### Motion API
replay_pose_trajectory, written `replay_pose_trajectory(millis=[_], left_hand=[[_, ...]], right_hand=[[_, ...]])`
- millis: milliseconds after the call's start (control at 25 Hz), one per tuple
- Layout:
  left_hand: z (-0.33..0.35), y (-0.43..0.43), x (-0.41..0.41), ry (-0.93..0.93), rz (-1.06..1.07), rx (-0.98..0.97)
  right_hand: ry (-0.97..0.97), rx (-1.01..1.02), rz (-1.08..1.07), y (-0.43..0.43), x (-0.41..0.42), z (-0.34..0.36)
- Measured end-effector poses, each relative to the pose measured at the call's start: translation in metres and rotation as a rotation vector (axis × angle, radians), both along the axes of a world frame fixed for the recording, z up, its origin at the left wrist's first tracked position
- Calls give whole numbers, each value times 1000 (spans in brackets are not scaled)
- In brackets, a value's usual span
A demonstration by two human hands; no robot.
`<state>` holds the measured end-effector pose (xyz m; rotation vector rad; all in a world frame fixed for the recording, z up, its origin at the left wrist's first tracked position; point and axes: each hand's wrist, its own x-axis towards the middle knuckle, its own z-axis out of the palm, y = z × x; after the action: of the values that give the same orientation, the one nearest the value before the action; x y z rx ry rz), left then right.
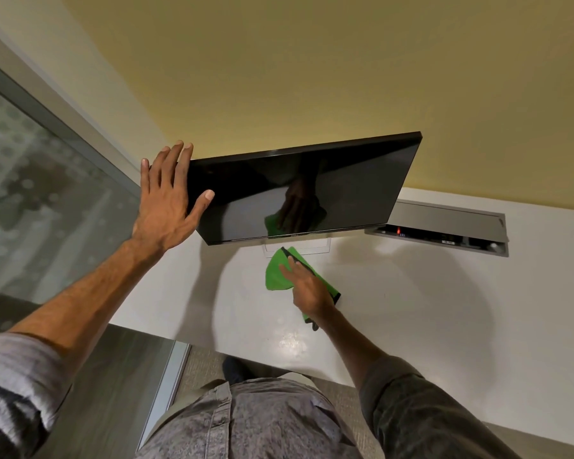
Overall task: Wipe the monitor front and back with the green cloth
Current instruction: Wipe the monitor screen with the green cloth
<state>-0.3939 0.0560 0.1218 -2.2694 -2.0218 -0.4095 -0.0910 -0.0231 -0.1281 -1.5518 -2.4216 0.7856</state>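
A black monitor [312,180] with a dark, glossy screen stands on a white desk [428,309], against a yellow wall. My left hand [166,197] grips the monitor's left edge, fingers behind it and thumb on the screen. The green cloth [277,271] with a dark hem lies on the desk just below the screen's lower edge. My right hand [307,286] rests flat on the cloth, pressing it to the desk. Hand and cloth are mirrored in the screen. The monitor's back is hidden.
A grey cable box [444,231] with its lid open is set into the desk behind the monitor's right side. A glass partition [47,200] with a grey frame runs along the left. The desk's front edge is near my body.
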Motion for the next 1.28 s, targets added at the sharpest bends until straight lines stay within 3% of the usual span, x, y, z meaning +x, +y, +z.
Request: replay_pose_trajectory(millis=[120,200,360,560,680,800,920,1040,1160,1280], left_hand=[[-2,-1,-2,4,-3,-1],[-2,0,-2,13,4,-1],[-2,1,-3,12,-15,-7],[-4,2,0,16,6,0],[-4,0,-4,31,-6,-2],[-5,1,-7,28,-24,-8],[-6,3,-6,29,-12,-10],[-7,3,-6,20,-15,-4],[-7,3,-6,21,-16,-10],[-8,2,-8,29,-16,-17]], right_hand=[[99,199,-374,-7,29,-6],[40,108,-550,8,38,-3],[-176,-113,-479,24,13,-2],[-229,-174,-372,18,-61,11],[-115,-204,-232,17,-93,23],[132,-192,-125,17,-74,31],[213,104,-315,1,-39,16],[41,49,-623,6,-18,7],[-144,-113,-513,18,-28,7],[-170,-157,-419,15,-59,14]])
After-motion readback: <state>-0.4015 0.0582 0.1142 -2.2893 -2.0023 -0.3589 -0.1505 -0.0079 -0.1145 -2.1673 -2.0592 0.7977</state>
